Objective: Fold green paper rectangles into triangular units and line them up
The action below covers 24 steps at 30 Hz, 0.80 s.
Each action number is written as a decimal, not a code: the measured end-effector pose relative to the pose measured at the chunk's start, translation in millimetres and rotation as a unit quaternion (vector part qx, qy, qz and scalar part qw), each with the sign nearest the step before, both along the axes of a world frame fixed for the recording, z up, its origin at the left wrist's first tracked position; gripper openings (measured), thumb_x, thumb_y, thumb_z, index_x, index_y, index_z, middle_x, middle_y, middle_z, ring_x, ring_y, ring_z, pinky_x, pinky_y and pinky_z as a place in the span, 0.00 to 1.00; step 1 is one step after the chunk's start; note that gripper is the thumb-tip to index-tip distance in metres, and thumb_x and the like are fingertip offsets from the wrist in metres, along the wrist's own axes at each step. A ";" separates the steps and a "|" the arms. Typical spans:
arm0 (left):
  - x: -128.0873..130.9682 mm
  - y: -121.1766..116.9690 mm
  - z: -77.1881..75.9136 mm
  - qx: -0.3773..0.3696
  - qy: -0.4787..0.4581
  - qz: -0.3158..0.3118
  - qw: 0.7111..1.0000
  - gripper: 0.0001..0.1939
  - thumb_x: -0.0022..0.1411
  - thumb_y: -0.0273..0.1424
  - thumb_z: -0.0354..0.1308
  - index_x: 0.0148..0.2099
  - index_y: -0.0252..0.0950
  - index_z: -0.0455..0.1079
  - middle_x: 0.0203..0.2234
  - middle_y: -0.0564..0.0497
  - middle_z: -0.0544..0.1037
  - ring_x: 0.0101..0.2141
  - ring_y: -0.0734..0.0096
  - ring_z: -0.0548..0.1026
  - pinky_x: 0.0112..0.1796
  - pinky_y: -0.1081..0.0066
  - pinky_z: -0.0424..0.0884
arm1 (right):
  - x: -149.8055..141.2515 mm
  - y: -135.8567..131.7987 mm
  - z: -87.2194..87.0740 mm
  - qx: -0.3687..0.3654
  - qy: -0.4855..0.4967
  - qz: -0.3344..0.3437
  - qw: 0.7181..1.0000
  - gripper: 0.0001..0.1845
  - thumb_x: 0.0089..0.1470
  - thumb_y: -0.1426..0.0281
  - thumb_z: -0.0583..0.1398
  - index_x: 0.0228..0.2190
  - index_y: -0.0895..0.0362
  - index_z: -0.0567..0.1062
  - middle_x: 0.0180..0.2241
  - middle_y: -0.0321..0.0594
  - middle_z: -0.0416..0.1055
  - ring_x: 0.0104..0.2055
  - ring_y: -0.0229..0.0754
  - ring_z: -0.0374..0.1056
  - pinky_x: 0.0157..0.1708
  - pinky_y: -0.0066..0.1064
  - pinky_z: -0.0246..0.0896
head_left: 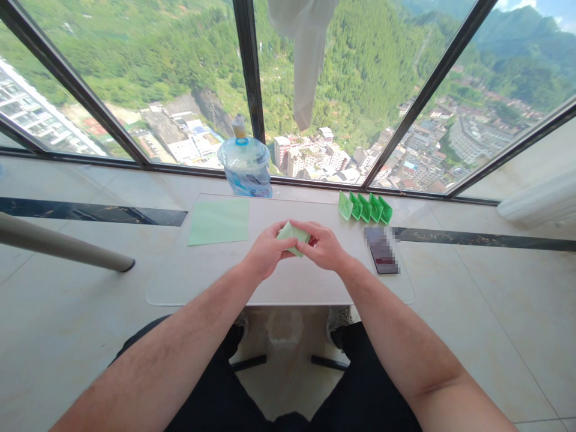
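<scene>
Between my two hands, over the middle of the low table [202, 282], is a small folded piece of light green paper [294, 233]. My left hand [266, 247] grips its left side, with the thumb lying across the front. My right hand [324, 245] closes on the right side, fingers over the top edge. A bit of red shows by the right fingers; I cannot make out what it is. Flat light green paper [218, 222] lies on the table to the left. Several folded green paper pieces [365, 207] stand in a row at the back right.
A phone [382, 251] lies on the table at the right. Behind the table stands a large clear blue water jug [245, 167] against the window frame. A grey pole [67, 243] juts in from the left. White cloth [308, 60] hangs before the glass.
</scene>
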<state>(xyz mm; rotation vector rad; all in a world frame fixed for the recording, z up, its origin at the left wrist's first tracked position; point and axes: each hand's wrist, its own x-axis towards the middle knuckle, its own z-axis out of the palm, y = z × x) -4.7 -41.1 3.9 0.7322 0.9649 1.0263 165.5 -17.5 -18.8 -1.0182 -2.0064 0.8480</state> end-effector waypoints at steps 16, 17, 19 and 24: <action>-10.4 10.9 -5.5 -0.087 -0.009 0.044 0.995 0.27 0.52 0.24 0.68 0.56 0.32 0.71 0.29 0.49 0.79 0.28 0.72 0.77 0.34 0.71 0.76 | 1.3 -2.9 11.4 0.141 0.002 0.006 0.990 0.09 0.54 0.71 0.65 0.37 0.47 0.83 0.49 0.42 0.77 0.54 0.48 0.68 0.53 0.47 0.68; -9.8 11.0 -6.6 -0.086 -0.013 0.032 0.996 0.23 0.54 0.25 0.67 0.53 0.32 0.73 0.30 0.48 0.79 0.29 0.72 0.77 0.34 0.70 0.77 | 0.6 -2.9 11.8 0.145 0.007 0.006 0.989 0.07 0.54 0.71 0.65 0.35 0.48 0.83 0.47 0.42 0.78 0.53 0.48 0.68 0.53 0.46 0.69; -8.0 10.9 -8.2 -0.082 -0.024 0.005 0.996 0.16 0.56 0.28 0.66 0.47 0.32 0.75 0.33 0.46 0.79 0.32 0.70 0.78 0.36 0.67 0.78 | -0.5 -3.1 12.6 0.152 0.019 0.001 0.988 0.05 0.55 0.71 0.65 0.33 0.49 0.82 0.43 0.42 0.79 0.50 0.47 0.70 0.52 0.44 0.69; -3.5 9.7 -5.7 -0.098 -0.034 0.016 0.994 0.14 0.59 0.40 0.65 0.41 0.33 0.78 0.40 0.44 0.79 0.35 0.68 0.77 0.37 0.66 0.78 | -1.1 -4.6 13.8 0.095 0.041 -0.034 0.994 0.05 0.56 0.69 0.63 0.32 0.52 0.81 0.37 0.40 0.79 0.40 0.42 0.72 0.42 0.36 0.70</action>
